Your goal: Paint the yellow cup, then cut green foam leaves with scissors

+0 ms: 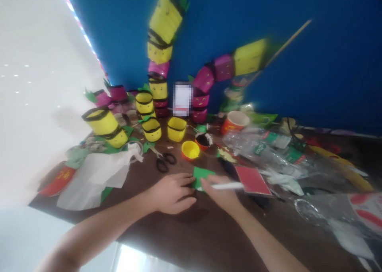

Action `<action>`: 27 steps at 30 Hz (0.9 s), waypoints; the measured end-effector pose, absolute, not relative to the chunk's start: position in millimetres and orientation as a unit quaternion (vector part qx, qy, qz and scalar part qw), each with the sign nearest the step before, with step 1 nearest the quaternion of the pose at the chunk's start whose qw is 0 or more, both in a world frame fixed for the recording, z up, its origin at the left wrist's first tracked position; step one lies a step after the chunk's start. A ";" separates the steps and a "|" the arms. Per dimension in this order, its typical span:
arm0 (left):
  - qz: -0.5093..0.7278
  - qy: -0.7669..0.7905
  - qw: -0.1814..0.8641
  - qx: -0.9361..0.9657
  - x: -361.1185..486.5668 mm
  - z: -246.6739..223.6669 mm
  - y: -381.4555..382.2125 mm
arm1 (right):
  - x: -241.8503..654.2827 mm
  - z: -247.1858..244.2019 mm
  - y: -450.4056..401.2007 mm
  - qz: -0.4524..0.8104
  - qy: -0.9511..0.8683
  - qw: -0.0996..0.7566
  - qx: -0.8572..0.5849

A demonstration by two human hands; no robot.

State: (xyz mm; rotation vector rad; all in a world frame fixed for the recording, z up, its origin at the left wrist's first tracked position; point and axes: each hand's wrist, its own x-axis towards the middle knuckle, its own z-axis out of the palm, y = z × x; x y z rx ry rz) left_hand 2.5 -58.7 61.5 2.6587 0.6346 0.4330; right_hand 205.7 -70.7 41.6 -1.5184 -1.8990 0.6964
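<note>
On the brown table, a small green sheet [203,175] lies between my two hands. My left hand [175,194] rests at its left side, palm down with the fingers stretched out, the tips touching the sheet's edge. My right hand [222,190] is closed around a slim white pen-like stick [228,186], its fingers over the sheet's right part. Blur hides the stick's tip. Just beyond the hands stand a small yellow cup [190,150] and a cup with dark contents [204,140]. Black-handled scissors [162,160] lie to the left.
Yellow and purple pots with drawn faces, such as the yellow pot [176,129], stand or stack along the blue wall [125,37]. Plastic bottles [262,148] and a red card [253,180] lie to the right. White sheeting [95,180] covers the left side.
</note>
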 end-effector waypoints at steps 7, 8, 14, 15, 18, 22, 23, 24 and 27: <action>0.139 0.219 0.196 0.946 1.8 65.7 -57.0 | 203.7 41.4 -71.3 0.257 -0.720 0.301 -0.570; 0.136 0.220 0.196 0.946 1.9 65.8 -56.8 | 203.5 41.0 -71.4 0.256 -0.719 0.303 -0.570; 0.147 0.227 0.198 0.942 2.2 65.2 -57.0 | 203.3 39.5 -72.3 0.250 -0.711 0.309 -0.580; 0.148 0.229 0.198 0.941 2.0 65.2 -57.3 | 203.1 39.6 -72.4 0.251 -0.709 0.311 -0.581; 0.147 0.235 0.199 0.940 1.6 65.3 -58.0 | 202.0 40.7 -72.3 0.254 -0.705 0.315 -0.582; 0.149 0.240 0.197 0.939 1.4 64.9 -58.3 | 199.6 43.2 -72.0 0.257 -0.699 0.312 -0.590; 0.150 0.240 0.196 0.939 1.4 64.8 -58.3 | 199.0 43.7 -71.9 0.256 -0.696 0.311 -0.594; 0.151 0.240 0.194 0.939 1.5 64.6 -58.4 | 198.5 44.1 -71.9 0.255 -0.694 0.312 -0.597; 0.154 0.238 0.193 0.939 2.0 64.0 -58.6 | 197.6 44.9 -72.0 0.259 -0.691 0.311 -0.599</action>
